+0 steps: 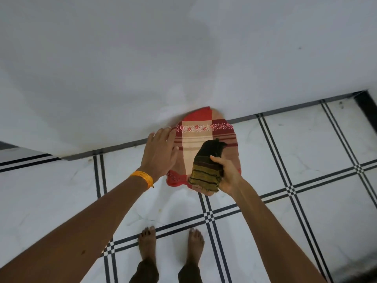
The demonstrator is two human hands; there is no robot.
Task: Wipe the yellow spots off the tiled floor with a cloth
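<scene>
A dark cloth (207, 167) with yellow-green stripes is bunched in my right hand (229, 177), whose fingers and thumb curl round it. Under it, a red and beige patterned cloth (202, 129) is spread where the white tiled floor (306, 152) meets the wall. My left hand (161, 153) rests with straight fingers on that cloth's left edge. A faint yellowish mark (161, 210) shows on the tile in front of the cloths; other spots are too faint to make out.
A white wall (142, 58) rises behind the cloths, with a dark strip along its base. Black double lines cross the floor tiles. My bare feet (146, 245) stand just behind the cloths. An orange band (142, 178) is on my left wrist.
</scene>
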